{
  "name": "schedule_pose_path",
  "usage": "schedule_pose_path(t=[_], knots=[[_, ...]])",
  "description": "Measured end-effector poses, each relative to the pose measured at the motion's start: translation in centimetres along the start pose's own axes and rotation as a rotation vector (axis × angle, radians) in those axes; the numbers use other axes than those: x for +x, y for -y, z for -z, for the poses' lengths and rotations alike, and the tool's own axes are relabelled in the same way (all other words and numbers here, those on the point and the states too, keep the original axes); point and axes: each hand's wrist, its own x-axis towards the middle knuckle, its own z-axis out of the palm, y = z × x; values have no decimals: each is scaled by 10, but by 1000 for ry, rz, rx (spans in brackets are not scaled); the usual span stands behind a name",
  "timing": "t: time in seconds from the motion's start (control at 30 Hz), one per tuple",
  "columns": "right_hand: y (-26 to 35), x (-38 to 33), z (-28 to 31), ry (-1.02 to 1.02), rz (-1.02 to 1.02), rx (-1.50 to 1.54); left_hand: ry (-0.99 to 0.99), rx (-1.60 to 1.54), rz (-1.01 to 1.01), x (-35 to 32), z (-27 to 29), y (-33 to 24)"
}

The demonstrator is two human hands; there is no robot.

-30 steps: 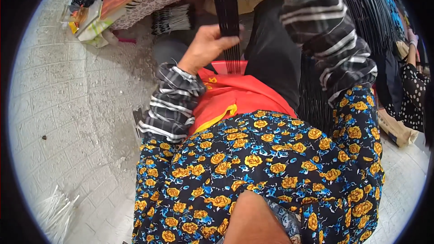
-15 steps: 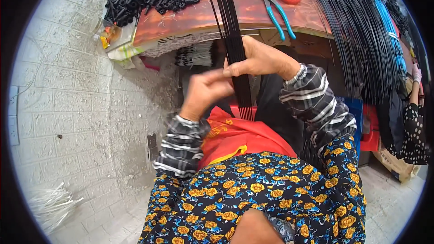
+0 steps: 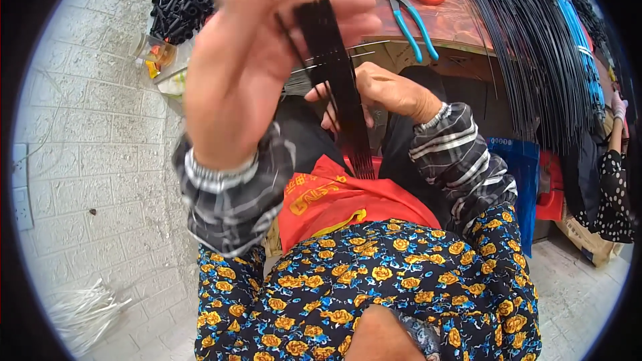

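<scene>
A flat bundle of thin black strips (image 3: 341,87) stands tilted in front of me, its lower end over the red cloth (image 3: 321,204) on my lap. My right hand (image 3: 398,97) is closed around the middle of the bundle, fingers wrapping behind it. My left hand (image 3: 244,70) is raised high and close to the camera, palm facing the bundle's upper end. Its fingers are stretched out behind the strip tips, slightly blurred. Whether the left palm touches the strips I cannot tell. One strip at the left stands apart from the others.
On the reddish table lie pliers with teal handles (image 3: 423,30) and a red dish (image 3: 428,2) of small metal pieces. Black plastic parts (image 3: 190,0) are heaped at the far left. Long black rods (image 3: 535,47) hang over the right edge. A co-worker's dotted sleeve (image 3: 614,187) shows far right.
My left hand has risen from beside the middle of the bundle to its upper end, opening out. My right hand still holds the bundle, whose top has come down nearer me.
</scene>
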Motion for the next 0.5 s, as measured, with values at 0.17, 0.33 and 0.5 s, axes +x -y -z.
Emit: schedule_pose_path(t=[0.17,0.33,0.5], knots=[[7,1,-22,-97,31,-134,353,-349,-205,-54,-6,-16],[4,-9,-23,-115,20,-157,-593,-142,162,-89,47,73],[2,-7,-33,-121,-28,-75,-575,-158,368,-72,8,85]])
